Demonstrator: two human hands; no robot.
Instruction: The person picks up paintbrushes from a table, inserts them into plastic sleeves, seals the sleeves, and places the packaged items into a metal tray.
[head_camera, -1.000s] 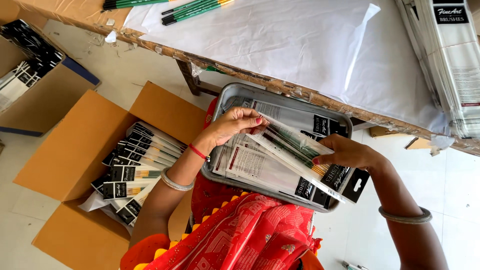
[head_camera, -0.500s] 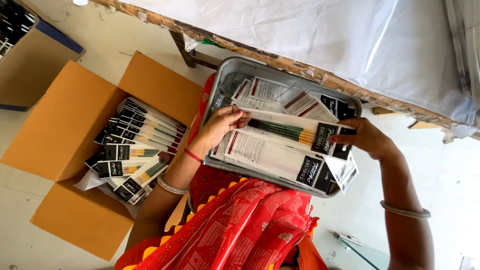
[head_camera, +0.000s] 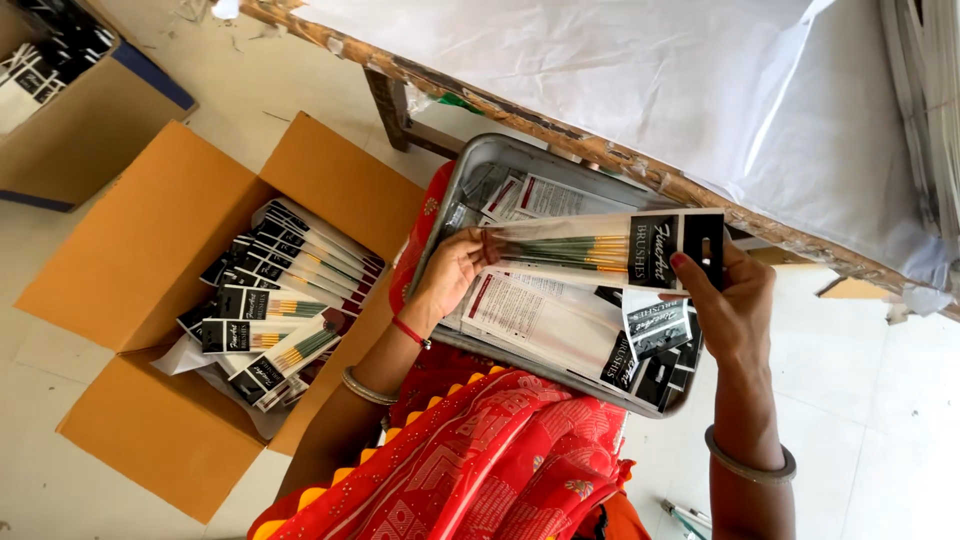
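Left hand (head_camera: 450, 275) and right hand (head_camera: 728, 300) pinch 1 brush packet (head_camera: 600, 247) by its ends above the metal tray (head_camera: 470, 175); light, flexible, probably slippery.

Pale tiled floor (head_camera: 880, 400), bright even light, scraps of litter near top left. Worn wooden surface (head_camera: 560, 125) w/ chipped edge across top, covered by white sheet (head_camera: 620, 70); dark leg (head_camera: 385, 100) underneath. Open cardboard box (head_camera: 140, 250) on floor at left, second box (head_camera: 70, 130) in top-left corner.
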